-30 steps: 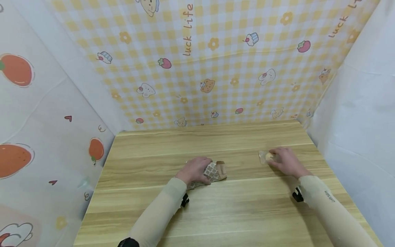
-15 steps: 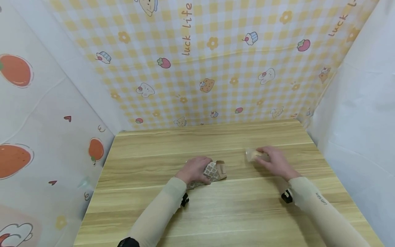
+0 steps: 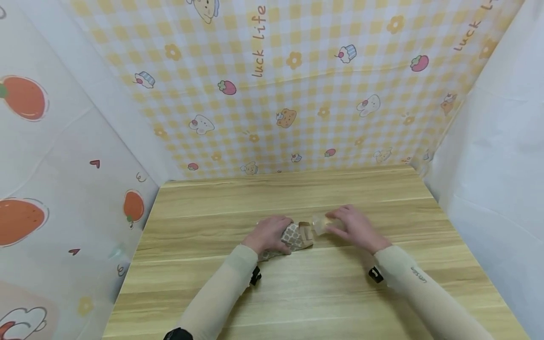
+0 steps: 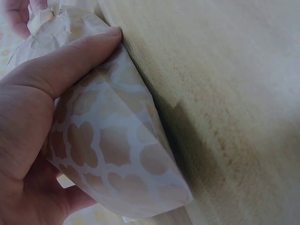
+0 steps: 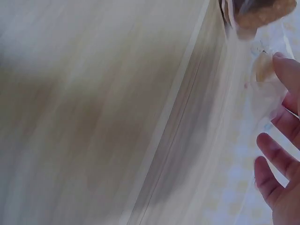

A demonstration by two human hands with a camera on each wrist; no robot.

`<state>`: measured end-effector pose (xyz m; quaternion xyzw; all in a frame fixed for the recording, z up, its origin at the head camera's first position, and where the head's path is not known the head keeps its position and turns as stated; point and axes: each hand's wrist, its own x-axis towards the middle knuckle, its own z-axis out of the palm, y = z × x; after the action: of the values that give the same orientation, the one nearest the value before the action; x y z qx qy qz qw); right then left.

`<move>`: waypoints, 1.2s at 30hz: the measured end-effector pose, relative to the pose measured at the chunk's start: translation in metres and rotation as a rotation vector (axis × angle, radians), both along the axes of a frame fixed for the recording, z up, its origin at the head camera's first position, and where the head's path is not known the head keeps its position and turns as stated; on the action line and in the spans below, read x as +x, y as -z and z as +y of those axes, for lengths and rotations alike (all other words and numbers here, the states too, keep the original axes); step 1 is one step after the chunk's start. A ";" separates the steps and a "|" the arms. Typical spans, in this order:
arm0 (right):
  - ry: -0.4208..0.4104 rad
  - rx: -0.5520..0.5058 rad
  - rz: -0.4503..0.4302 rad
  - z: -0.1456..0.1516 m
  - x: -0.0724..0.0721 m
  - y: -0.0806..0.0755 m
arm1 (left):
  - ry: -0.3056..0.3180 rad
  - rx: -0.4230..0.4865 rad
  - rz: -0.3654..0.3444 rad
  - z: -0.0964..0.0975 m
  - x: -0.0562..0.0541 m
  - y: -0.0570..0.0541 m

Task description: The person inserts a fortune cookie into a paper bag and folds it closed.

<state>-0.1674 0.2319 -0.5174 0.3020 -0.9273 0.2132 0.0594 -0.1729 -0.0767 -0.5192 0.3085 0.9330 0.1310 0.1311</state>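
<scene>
A paper bag (image 3: pixel 293 237) with a brown-and-white lattice print lies on the wooden table, its mouth facing right. My left hand (image 3: pixel 267 234) grips the bag from above; in the left wrist view the thumb presses along the printed paper (image 4: pixel 117 145) and the other fingers reach round the far side. Just right of the bag's mouth, my right hand (image 3: pixel 356 229) pinches a small clear plastic packet (image 3: pixel 319 225) with something pale yellow inside. The right wrist view shows the packet (image 5: pixel 265 70) between thumb and fingers, with the bag's brown opening (image 5: pixel 262 16) close by.
The wood-grain table (image 3: pixel 272 297) spreads around both hands. A yellow checked cloth (image 3: pixel 297 94) hangs behind its back edge. White fabric (image 3: pixel 488 141) encloses the right side, and a fruit-printed sheet (image 3: pixel 76 189) the left.
My right hand has carried the clear packet leftward across the table, up to the bag's mouth. The left hand and the bag have stayed in place.
</scene>
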 end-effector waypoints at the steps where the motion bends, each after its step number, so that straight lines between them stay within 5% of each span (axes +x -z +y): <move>1: -0.006 0.009 -0.002 -0.003 0.000 0.000 | -0.002 -0.005 -0.003 0.000 0.000 0.000; 10: -0.069 0.076 -0.038 -0.032 0.003 -0.002 | -0.004 0.000 0.001 0.000 0.000 -0.001; 24: -0.091 -0.002 -0.131 -0.053 -0.004 0.004 | 0.000 0.014 0.006 0.000 0.000 -0.001; 32: -0.055 -0.205 -0.363 -0.065 -0.004 0.008 | -0.009 0.008 -0.007 0.000 0.000 -0.001; 36: -0.059 -0.257 -0.358 -0.071 -0.002 0.013 | -0.006 0.008 0.000 0.000 0.000 0.000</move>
<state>-0.1696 0.1611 -0.5301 0.2765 -0.8789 0.3815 -0.0744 -0.1730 -0.0765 -0.5193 0.3063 0.9334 0.1350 0.1293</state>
